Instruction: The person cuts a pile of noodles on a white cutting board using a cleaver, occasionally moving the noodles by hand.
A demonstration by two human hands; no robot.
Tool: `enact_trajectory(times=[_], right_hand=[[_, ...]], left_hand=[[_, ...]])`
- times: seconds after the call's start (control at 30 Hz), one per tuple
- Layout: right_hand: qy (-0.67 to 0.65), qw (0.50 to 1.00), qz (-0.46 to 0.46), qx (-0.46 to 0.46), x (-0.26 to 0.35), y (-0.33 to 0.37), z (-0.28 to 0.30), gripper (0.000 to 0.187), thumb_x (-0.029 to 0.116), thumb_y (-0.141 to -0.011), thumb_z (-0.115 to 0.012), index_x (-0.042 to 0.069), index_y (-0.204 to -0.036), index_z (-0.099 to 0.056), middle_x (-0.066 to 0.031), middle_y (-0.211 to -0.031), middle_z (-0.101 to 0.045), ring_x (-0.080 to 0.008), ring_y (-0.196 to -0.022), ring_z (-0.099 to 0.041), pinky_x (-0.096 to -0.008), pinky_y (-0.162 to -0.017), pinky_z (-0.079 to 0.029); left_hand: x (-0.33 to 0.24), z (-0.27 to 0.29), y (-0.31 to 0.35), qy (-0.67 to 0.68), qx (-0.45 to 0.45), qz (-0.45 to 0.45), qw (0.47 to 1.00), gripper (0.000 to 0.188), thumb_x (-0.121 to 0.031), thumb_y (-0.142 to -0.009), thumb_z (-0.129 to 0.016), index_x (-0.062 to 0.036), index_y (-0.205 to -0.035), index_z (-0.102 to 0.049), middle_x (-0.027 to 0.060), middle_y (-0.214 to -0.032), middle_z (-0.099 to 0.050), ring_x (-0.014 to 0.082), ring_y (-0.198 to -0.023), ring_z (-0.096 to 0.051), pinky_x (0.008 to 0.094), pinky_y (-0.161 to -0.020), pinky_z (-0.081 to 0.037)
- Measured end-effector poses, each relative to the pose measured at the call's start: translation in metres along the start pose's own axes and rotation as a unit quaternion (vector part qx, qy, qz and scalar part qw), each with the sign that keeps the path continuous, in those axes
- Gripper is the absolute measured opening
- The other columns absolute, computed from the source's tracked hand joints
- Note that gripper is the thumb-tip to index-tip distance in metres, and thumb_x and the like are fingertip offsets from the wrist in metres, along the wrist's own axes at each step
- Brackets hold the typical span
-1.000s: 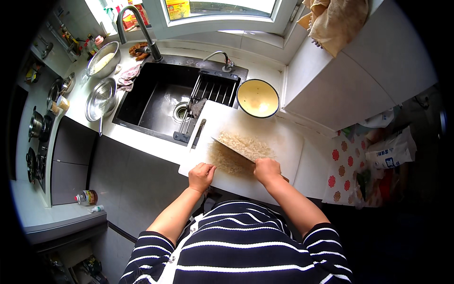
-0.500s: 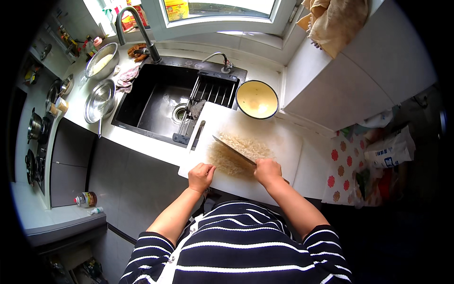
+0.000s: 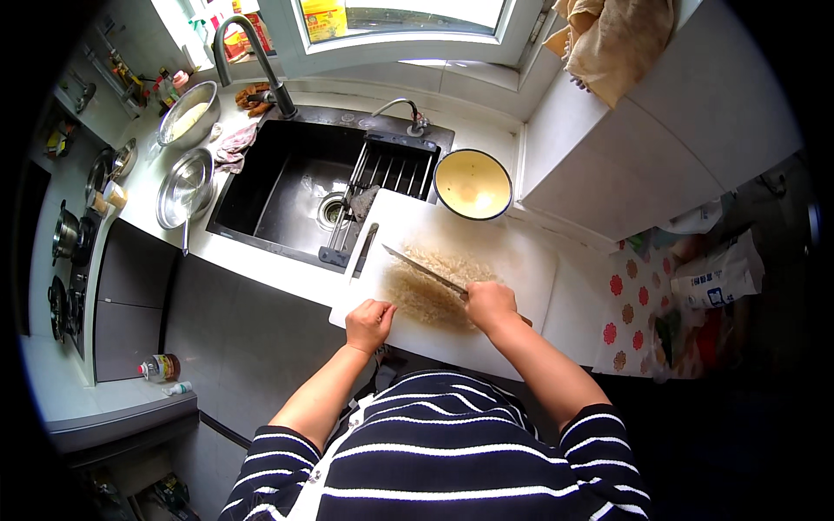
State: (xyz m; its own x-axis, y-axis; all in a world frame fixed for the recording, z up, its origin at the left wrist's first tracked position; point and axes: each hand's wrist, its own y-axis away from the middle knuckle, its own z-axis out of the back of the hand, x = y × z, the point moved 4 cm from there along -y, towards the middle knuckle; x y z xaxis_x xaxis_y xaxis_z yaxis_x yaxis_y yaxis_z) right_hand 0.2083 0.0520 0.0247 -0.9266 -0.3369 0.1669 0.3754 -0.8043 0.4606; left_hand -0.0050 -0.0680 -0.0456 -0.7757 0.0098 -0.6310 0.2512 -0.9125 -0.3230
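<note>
A white cutting board [image 3: 530,300] lies on the counter, its left part reaching to the sink's edge. Finely chopped pale food [image 3: 426,306], its kind too small to make out, is spread over the middle of it. My right hand [image 3: 492,306] is closed round the handle of a knife [image 3: 423,267], whose blade points to the far left across the chopped food. My left hand [image 3: 370,325] makes a loose fist at the board's near left edge, apart from the blade, with nothing seen in it.
Beyond the board stands a cream bowl with a dark rim [image 3: 473,184]. A black sink [image 3: 291,195] with a drying rack [image 3: 395,165] lies to the far left. Metal bowls [image 3: 185,187] sit left of it. A flowered cloth [image 3: 627,304] and a white bag [image 3: 721,276] are at right.
My right hand and the knife have shifted slightly left and away from me over the chopped food. My left hand stays where it was.
</note>
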Motion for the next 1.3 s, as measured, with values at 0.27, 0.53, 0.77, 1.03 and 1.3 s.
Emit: enact_trajectory(times=[0.27, 0.53, 0.77, 1.03, 1.3], right_hand=[[0.011, 1.0, 0.001, 0.024, 0.012, -0.005, -0.01, 0.023, 0.012, -0.08, -0.057, 0.01, -0.099, -0.071, -0.016, -0.099, -0.07, -0.0331, -0.095, -0.067, -0.0433, -0.082, -0.054], [-0.01, 0.999, -0.034, 0.026, -0.003, 0.014, 0.009, 0.022, 0.012, -0.079, -0.057, 0.009, -0.096, -0.071, -0.0169, -0.099, -0.069, -0.0343, -0.094, -0.067, -0.0434, -0.082, -0.054], [0.017, 0.999, -0.032, 0.026, -0.005, 0.009, -0.003, 0.022, 0.011, -0.079, -0.057, 0.009, -0.096, -0.071, -0.0178, -0.098, -0.069, -0.0348, -0.094, -0.067, -0.043, -0.082, -0.054], [-0.002, 0.999, -0.03, 0.011, 0.003, 0.015, 0.003, 0.019, 0.017, -0.082, -0.058, 0.011, -0.094, -0.072, -0.0163, -0.094, -0.07, -0.0339, -0.092, -0.067, -0.0442, -0.081, -0.053], [0.012, 1.0, -0.028, 0.003, -0.011, 0.015, -0.016, 0.02, 0.014, -0.081, -0.058, 0.011, -0.094, -0.072, -0.0162, -0.094, -0.07, -0.0328, -0.09, -0.068, -0.0443, -0.079, -0.054]], left_hand=[[0.003, 0.003, 0.005, -0.008, -0.004, 0.009, 1.0, 0.011, -0.017, -0.077, -0.074, -0.012, -0.073, -0.065, 0.0048, -0.067, -0.061, 0.0246, -0.059, -0.061, 0.0354, -0.051, -0.048], [0.003, 0.006, 0.005, -0.014, -0.007, 0.019, 1.0, 0.01, -0.017, -0.078, -0.074, -0.0125, -0.073, -0.066, 0.0045, -0.067, -0.061, 0.024, -0.059, -0.061, 0.035, -0.052, -0.048], [0.005, 0.005, 0.002, -0.002, -0.01, 0.013, 1.0, 0.011, -0.018, -0.078, -0.074, -0.0124, -0.073, -0.066, 0.0045, -0.067, -0.061, 0.024, -0.059, -0.061, 0.0353, -0.051, -0.047], [0.008, 0.005, 0.003, -0.005, -0.007, 0.016, 1.0, 0.01, -0.017, -0.078, -0.074, -0.0128, -0.074, -0.067, 0.0046, -0.067, -0.061, 0.0239, -0.058, -0.061, 0.0351, -0.051, -0.047], [0.007, 0.012, 0.002, -0.01, -0.016, 0.017, 1.0, 0.01, -0.018, -0.077, -0.074, -0.0127, -0.073, -0.067, 0.0045, -0.067, -0.061, 0.0239, -0.059, -0.061, 0.0349, -0.051, -0.048]])
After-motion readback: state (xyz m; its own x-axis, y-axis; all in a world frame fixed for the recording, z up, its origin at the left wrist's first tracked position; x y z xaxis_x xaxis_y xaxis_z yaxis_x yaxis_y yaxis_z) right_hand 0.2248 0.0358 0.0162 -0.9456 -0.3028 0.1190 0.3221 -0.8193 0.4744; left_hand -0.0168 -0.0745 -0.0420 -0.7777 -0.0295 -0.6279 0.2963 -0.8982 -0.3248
